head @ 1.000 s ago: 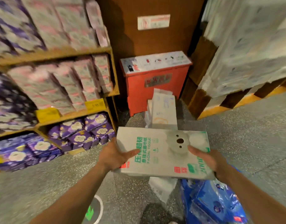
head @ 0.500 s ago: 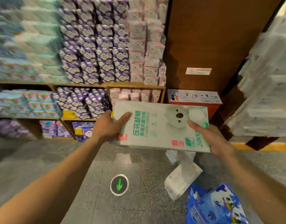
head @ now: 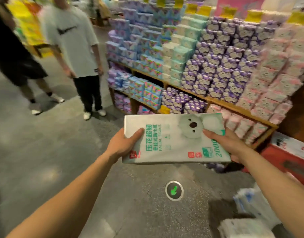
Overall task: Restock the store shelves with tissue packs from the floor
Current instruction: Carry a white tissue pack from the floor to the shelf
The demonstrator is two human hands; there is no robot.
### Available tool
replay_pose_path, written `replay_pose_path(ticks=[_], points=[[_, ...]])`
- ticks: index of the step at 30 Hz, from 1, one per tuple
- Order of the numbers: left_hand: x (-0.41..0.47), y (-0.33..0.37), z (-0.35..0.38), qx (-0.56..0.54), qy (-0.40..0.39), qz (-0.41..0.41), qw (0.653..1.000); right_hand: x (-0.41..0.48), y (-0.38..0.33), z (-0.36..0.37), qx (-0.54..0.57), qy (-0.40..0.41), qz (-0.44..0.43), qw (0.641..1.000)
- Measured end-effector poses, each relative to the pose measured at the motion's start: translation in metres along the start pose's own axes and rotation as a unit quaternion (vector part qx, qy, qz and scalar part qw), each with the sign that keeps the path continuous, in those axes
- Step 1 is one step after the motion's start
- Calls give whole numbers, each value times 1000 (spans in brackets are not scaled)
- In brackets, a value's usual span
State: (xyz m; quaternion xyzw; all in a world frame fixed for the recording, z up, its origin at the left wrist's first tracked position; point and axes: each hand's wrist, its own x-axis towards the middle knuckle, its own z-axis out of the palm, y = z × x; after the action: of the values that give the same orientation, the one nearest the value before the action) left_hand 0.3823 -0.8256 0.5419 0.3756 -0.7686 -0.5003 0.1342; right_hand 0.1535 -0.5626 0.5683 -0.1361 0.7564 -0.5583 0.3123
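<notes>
The tall wooden store shelves (head: 223, 103), crammed with blue, purple and pink tissue bundles, fill the far side, beyond the grey speckled floor (head: 62, 152). A person in a grey T-shirt (head: 74, 40) stands in the aisle to the left. The pale green-and-white rectangular tissue pack (head: 173, 140) is carried level in the air, short of the shelves. The left hand (head: 123, 143) grips its left end, thumb on top; the right hand (head: 228, 143) grips the right end likewise. Best to keep both grips, skirt the bystander, pick a tier with room and slide it in flat.
</notes>
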Motion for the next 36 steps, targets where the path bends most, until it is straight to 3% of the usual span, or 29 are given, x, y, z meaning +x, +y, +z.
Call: replay_pose_path(ticks=[10, 18, 29, 36], points=[[-85, -149, -298, 26, 206, -81, 975, 11, -86, 361, -51, -218, -54, 973], [-164, -249, -490, -6, 353, -157, 922, -21, -144, 627, -104, -397, -105, 906], [-262, -349, -695, -26, 565, -261, 783, -95, -224, 1002, -162, -604, -167, 762], [-345, -427, -804, -12, 639, -328, 695, -198, -234, 1201, -196, -687, -193, 672]])
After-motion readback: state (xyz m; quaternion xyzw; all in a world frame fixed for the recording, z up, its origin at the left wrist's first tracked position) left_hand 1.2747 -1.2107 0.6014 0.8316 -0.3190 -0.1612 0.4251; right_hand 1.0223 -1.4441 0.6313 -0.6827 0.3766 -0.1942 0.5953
